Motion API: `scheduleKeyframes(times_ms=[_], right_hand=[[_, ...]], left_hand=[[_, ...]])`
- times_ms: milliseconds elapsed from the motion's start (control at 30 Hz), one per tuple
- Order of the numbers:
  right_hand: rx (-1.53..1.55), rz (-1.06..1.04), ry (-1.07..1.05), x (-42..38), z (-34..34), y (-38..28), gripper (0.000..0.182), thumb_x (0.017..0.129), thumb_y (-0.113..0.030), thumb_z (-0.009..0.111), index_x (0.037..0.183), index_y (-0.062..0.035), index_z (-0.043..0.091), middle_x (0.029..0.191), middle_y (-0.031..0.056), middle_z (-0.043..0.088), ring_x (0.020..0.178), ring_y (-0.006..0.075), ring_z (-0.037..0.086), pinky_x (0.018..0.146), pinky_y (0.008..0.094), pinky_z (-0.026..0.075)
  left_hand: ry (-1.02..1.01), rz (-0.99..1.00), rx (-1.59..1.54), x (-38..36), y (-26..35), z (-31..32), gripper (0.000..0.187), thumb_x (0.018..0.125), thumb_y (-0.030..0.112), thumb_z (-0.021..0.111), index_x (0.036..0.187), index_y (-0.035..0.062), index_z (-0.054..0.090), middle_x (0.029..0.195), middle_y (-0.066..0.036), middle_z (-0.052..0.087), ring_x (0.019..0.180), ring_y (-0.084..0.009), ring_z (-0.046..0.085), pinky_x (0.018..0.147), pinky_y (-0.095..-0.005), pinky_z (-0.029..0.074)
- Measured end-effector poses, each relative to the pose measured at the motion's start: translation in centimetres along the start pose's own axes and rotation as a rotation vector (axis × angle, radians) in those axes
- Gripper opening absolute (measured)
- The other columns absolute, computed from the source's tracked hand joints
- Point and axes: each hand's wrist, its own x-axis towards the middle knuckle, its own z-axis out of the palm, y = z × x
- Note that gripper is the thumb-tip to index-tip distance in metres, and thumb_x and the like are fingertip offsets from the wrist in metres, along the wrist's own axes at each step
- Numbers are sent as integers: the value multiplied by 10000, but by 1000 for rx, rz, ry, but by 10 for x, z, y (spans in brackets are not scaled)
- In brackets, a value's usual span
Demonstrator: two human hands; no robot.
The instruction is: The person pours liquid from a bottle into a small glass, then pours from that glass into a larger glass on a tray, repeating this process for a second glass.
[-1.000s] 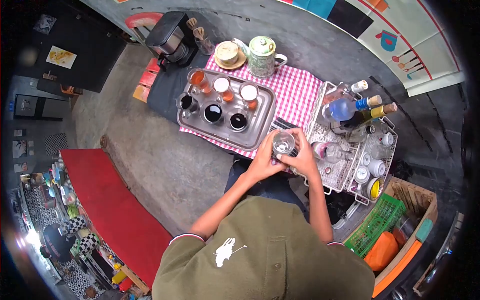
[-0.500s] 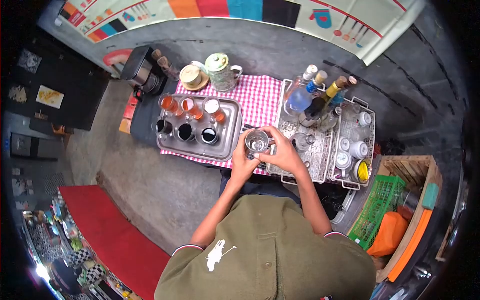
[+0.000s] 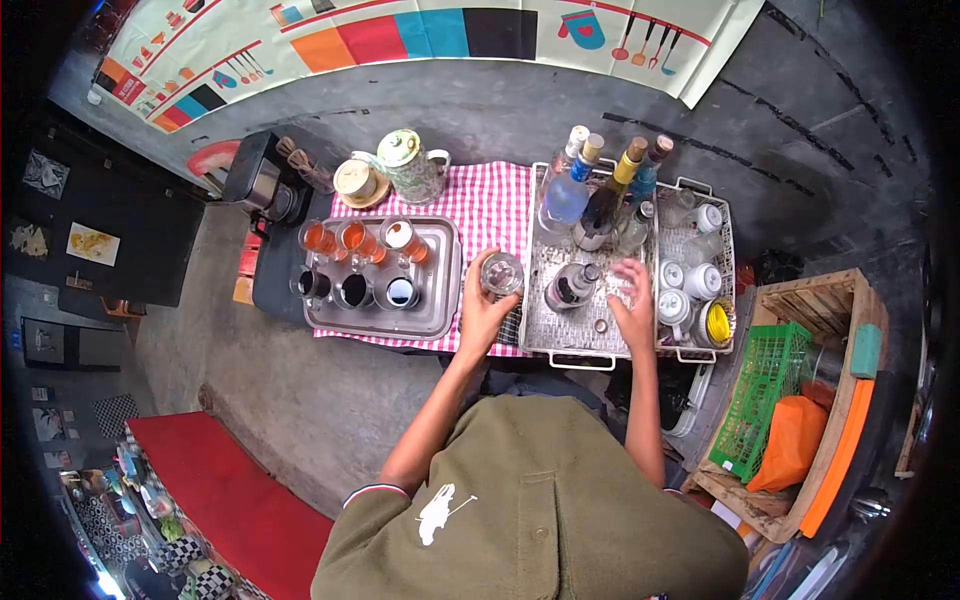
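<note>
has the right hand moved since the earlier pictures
Yes: the right hand has left the clear glass and moved rightward, across the white rack to its right side.

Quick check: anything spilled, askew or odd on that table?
No spill or damage that I can see. One oddity: a small round piece, possibly a bottle cap, lies loose in the white basket near the short bottle. The six filled glasses sit in two rows; the clear glass in the left hand looks fine.
</note>
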Motion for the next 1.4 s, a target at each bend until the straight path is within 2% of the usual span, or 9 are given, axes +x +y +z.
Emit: scheduleKeyframes(times_ms=[67,133,233,333,500,667,867,1133,1400], right_hand=[[115,166,-101,2,-1,50,751,759,-122,731,1427,-103,387,1400,131,533,1263,257,503,1010,418,416],[-14,228,-162,-5,8,49,922,736,-217,809,1500,-112,305,1496,145,442,1349,301,446,1074,437,385],[-150,52,-277,-7,22,63,1113,672,-285,890,1547,-110,224,1539,166,372,1425,327,366,1146,447,326],[-123,58,-328,2,23,71,1208,621,-315,935,1556,-97,201,1551,186,341,1458,322,314,1182,438,282],[-93,10,-308,11,39,84,1142,633,-302,940,1525,-88,260,1459,176,445,1315,289,505,1091,418,420],[-200,-77,-87,6,60,112,959,633,-275,940,1393,-81,388,1271,168,585,1176,295,614,959,411,500],[-157,-51,-90,15,60,111,838,635,-277,933,1288,-64,453,1084,141,683,1011,289,696,866,407,538],[-202,-107,1,11,56,93,744,645,-275,910,1228,-25,520,1064,150,689,994,279,692,869,393,533],[191,13,-63,1,44,59,736,606,-228,913,1193,-6,529,978,76,595,913,187,615,842,344,525]], left_hand=[[-5,36,41,7,-8,5,708,762,-101,681,1401,48,415,1163,-60,561,1057,-139,591,918,-275,499],[-13,6,17,9,-9,10,714,757,-102,681,1403,53,418,1186,-62,553,1070,-139,584,923,-279,497],[-18,-5,-5,9,-14,17,707,755,-105,672,1396,59,421,1208,-69,535,1074,-142,580,922,-285,494],[-36,-76,11,7,-15,20,713,747,-116,634,1405,29,401,1277,-81,492,1162,-167,537,990,-302,462],[9,-88,-8,7,-39,19,705,737,-119,665,1377,15,402,1238,-100,508,1143,-164,543,979,-299,461],[58,-126,60,2,-32,25,703,785,-21,774,1382,37,407,1236,-95,521,1127,-168,552,971,-311,471],[-36,-176,-14,4,-27,27,711,780,6,792,1393,73,437,1255,-89,549,1124,-178,572,963,-325,492],[-47,-130,-10,5,-32,23,711,761,-108,717,1394,66,444,1216,-75,546,1031,-140,590,868,-272,506],[-29,-137,-16,3,-31,6,749,693,-127,651,1393,60,460,1268,-50,538,1094,-129,561,926,-267,470]])
